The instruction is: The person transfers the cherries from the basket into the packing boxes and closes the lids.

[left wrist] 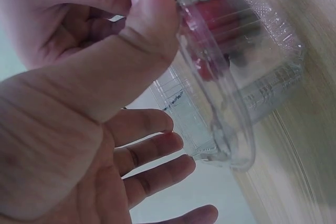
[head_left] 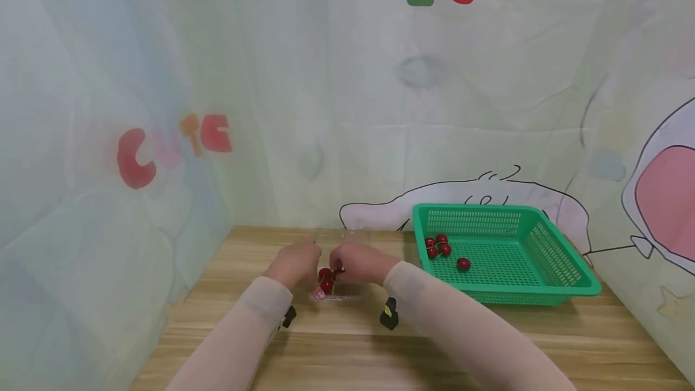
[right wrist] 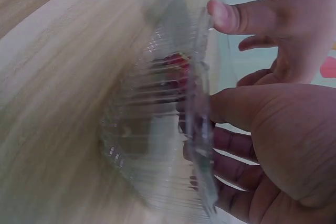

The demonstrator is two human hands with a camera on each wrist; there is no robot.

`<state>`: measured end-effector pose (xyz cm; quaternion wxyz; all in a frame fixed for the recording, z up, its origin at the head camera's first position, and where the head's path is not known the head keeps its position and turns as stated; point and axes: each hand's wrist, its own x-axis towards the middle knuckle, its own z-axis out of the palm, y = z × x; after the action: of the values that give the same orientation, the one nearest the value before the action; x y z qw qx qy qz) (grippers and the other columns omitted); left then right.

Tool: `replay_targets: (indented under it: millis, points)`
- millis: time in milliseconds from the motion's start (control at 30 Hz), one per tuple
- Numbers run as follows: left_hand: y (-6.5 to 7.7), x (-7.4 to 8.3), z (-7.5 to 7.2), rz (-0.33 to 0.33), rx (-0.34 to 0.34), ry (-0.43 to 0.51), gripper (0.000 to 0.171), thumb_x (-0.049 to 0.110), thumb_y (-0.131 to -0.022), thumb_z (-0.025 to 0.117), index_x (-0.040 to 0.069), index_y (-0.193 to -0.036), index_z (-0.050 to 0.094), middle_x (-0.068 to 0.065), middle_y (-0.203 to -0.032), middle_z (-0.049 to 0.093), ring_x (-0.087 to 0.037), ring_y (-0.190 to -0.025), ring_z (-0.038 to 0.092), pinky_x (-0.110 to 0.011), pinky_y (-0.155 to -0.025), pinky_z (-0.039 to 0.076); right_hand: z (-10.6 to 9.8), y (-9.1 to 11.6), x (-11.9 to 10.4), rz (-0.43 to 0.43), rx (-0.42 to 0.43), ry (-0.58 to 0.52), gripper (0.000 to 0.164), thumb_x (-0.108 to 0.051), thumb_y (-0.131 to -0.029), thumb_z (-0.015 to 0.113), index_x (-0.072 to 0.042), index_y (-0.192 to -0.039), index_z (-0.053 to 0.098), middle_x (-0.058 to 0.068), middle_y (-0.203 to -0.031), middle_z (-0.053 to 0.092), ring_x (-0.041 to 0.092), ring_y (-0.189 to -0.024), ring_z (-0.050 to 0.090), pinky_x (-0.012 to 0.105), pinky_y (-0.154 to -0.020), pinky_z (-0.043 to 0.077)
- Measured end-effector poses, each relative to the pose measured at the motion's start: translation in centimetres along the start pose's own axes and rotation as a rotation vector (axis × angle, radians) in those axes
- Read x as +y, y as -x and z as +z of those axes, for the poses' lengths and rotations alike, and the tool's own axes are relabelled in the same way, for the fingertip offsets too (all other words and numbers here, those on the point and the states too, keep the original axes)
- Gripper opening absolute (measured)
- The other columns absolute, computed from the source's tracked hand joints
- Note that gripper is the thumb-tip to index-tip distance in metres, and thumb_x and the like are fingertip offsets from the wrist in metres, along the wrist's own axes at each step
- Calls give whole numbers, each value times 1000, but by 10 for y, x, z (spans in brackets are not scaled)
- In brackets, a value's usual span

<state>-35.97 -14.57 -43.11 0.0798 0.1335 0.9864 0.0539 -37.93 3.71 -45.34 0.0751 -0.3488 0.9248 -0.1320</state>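
A clear plastic clamshell box (left wrist: pixel 241 103) stands on the table with several red cherries (head_left: pixel 326 281) inside, seen through its ribbed wall in both wrist views. My left hand (head_left: pixel 295 263) holds the box by its left side, the thumb (left wrist: pixel 152 30) on the near rim and the other fingers behind. From the right, my right hand (head_left: pixel 361 263) reaches over the rim into the box. Its curled fingers (right wrist: pixel 231 161) appear to pinch a dark red cherry (head_left: pixel 338 267) by the others; the fingertips are partly hidden by the plastic.
To the right stands a green plastic basket (head_left: pixel 543 290) with several cherries (head_left: pixel 444 249) at its left side and a single cherry (head_left: pixel 463 264) nearer its middle. A printed curtain (head_left: pixel 326 107) hangs behind the wooden table (head_left: pixel 336 355).
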Motion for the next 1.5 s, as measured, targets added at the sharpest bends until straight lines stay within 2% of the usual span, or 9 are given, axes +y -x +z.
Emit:
replay_targets:
  millis: [200,400,533,733,833,1000,1167,1300,1500]
  points:
    - [2,1,-2,-15,-9,3,51,29,-67,113,7,-96,76,-12,-119,68,-27,-98,62,-49,-92,65,8,-1,-2,13,-6,-46,9,-15,-101,89,-15,-109,85,-3,-105,84,5,-91,71,25,-95,66]
    - [3,1,-1,-13,0,-5,52,31,-66,113,7,-94,76,-16,-134,70,-29,-103,64,-53,-98,65,14,-4,0,14,-5,-79,8,-17,-102,88,-16,-107,83,-5,-102,82,5,-89,69,26,-91,64]
    - [3,1,-1,-13,-6,-2,51,30,-67,113,8,-94,75,-14,-127,69,-28,-101,63,-51,-95,65,7,-2,3,36,-6,-71,10,-21,-104,85,-16,-112,83,-3,-108,82,8,-94,70,30,-94,65]
    - [3,3,-1,-18,-17,18,53,31,-67,112,7,-98,76,-13,-126,68,-29,-105,64,-53,-100,65,-20,11,12,49,-11,-63,20,-21,-108,80,-9,-123,82,3,-115,81,16,-103,73,36,-97,68]
    - [4,4,-1,-23,-9,24,58,30,-67,112,5,-105,77,-13,-127,69,-30,-108,66,-54,-103,65,-41,22,18,54,5,-61,17,-21,-108,79,-9,-120,82,4,-112,81,17,-101,74,38,-95,68]
    - [6,3,0,-32,-2,24,59,27,-68,112,4,-109,78,-12,-122,67,-29,-108,65,-53,-102,65,-76,44,32,115,49,-60,12,-20,-108,78,-11,-116,81,3,-111,81,16,-100,73,40,-95,68]
    - [4,2,0,-48,-20,33,62,28,-67,112,4,-113,78,-12,-122,68,-29,-104,65,-54,-101,66,-105,65,62,239,61,-57,18,-25,-110,76,-11,-121,80,5,-117,82,19,-105,75,43,-99,67]
    - [4,2,0,-58,-27,40,63,28,-68,111,4,-116,78,-14,-124,69,-30,-104,65,-55,-101,66,-118,81,87,333,88,-63,18,-26,-110,76,-12,-119,80,7,-116,83,21,-104,75,45,-100,67]
    - [3,1,-1,-55,-18,51,63,27,-68,112,4,-116,78,-14,-126,69,-30,-104,66,-56,-100,67,-129,99,130,372,102,-56,19,-24,-109,74,-9,-117,81,12,-118,82,26,-107,75,50,-101,66]
